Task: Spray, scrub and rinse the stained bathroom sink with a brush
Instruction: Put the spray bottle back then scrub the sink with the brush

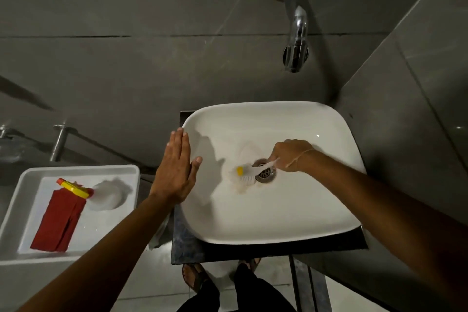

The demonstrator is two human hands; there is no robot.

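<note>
Scrub stage: right hand (291, 156) grips brush (249, 172), bristles at drain's (264, 173) 9 o'clock; left hand (176, 172) flat, empty, on sink (266, 223) rim; tap (296, 40) dry, rinse pending.

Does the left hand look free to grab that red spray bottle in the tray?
Probably yes. The left hand lies flat and empty on the sink rim, and the red spray bottle lies uncovered in the open tray just to its left, with nothing between them.

Brush (244, 175) head's a motion-blurred smear beside the drain (266, 172), handle end buried in the right hand (288, 156).
</note>
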